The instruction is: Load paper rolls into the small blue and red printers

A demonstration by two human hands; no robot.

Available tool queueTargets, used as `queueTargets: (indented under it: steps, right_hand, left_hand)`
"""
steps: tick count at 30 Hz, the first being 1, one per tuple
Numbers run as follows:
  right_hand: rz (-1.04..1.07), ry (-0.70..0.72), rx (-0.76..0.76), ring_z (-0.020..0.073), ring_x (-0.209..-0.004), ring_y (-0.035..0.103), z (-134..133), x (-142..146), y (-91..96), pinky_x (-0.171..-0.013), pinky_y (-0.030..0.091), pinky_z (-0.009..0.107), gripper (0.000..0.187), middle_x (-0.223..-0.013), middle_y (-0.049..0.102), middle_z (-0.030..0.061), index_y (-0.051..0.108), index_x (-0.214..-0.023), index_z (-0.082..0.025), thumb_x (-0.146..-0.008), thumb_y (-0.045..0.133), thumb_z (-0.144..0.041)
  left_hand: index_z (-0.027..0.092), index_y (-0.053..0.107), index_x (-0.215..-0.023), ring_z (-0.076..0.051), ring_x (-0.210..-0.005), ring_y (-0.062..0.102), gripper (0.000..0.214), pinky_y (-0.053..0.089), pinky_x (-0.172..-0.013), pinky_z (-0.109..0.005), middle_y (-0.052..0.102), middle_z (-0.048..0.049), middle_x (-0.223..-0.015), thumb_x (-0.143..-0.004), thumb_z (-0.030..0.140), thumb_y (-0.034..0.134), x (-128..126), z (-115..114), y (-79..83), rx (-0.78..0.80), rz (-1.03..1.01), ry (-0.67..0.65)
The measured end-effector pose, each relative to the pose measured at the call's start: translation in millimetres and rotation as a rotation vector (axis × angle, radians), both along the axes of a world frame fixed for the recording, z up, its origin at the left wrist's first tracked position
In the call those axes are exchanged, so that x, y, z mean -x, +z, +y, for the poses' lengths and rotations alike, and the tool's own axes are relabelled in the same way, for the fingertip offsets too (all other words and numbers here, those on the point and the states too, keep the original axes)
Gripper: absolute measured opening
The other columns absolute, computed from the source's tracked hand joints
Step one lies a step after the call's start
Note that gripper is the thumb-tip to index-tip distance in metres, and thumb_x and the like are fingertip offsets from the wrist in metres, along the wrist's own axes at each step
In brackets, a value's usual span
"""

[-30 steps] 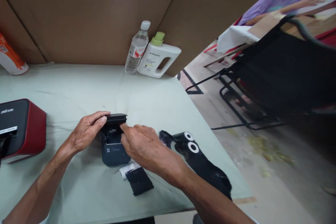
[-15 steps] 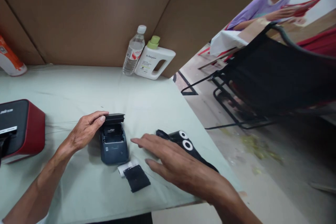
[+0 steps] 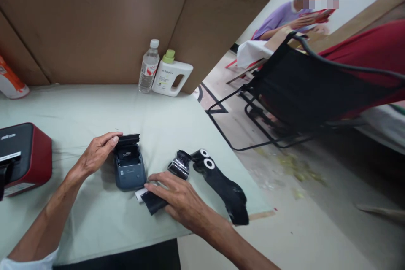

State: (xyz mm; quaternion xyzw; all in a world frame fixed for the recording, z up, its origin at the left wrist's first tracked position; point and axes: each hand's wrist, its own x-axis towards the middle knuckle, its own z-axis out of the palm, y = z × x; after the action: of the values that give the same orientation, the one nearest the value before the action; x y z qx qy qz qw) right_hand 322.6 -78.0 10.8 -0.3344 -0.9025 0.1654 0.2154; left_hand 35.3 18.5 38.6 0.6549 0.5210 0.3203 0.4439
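A small dark blue label printer (image 3: 129,168) lies on the pale green table (image 3: 79,109) with its lid raised. My left hand (image 3: 96,154) rests against the printer's left side, thumb and fingers pinching the lid's edge. My right hand (image 3: 177,200) lies over a black flat piece (image 3: 152,203) and a small white paper roll (image 3: 139,195) just in front of the printer, fingers curled onto the black piece. A black sock with white ring eyes (image 3: 218,179) lies to the right.
A red and black printer (image 3: 22,156) sits at the left edge. A water bottle (image 3: 148,66) and a white jug (image 3: 171,78) stand by the brown wall. A black folding chair (image 3: 303,88) stands to the right. Another person sits far back.
My right hand left the printer's inside, swung right, then came down on the black piece in front of the printer. The left hand stayed on the lid. The view shifted right.
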Motion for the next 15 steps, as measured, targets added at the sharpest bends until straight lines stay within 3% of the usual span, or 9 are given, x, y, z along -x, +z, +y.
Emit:
queueTargets:
  steps: [4, 15]
  right_hand:
    - [0.057, 0.002, 0.023, 0.0210, -0.100, 0.070, 1.1, 4.6, -1.4, -0.083, 0.058, 0.032, 0.065, -0.110, 0.072, 0.0091, 0.068, -0.114, -0.020, -0.061, 0.044, 0.011]
    - [0.246, -0.015, 0.144, 0.0168, -0.086, 0.071, 1.1, 13.7, -3.8, -0.074, 0.058, 0.026, 0.057, -0.097, 0.072, 0.0061, 0.072, -0.098, -0.019, -0.064, 0.039, 0.013]
  left_hand:
    - [0.022, 0.072, -0.129, -0.032, -0.120, 0.065, 0.061, 0.055, -0.097, -0.042, 0.071, -0.0114, -0.132, -0.094, 0.069, 0.053, 0.9, 0.2, -0.5, -0.001, -0.002, 0.002]
    - [0.019, 0.073, -0.127, -0.033, -0.119, 0.065, 0.062, 0.055, -0.097, -0.042, 0.073, -0.0102, -0.129, -0.094, 0.067, 0.053, 0.6, -1.3, 2.8, -0.019, -0.008, -0.014]
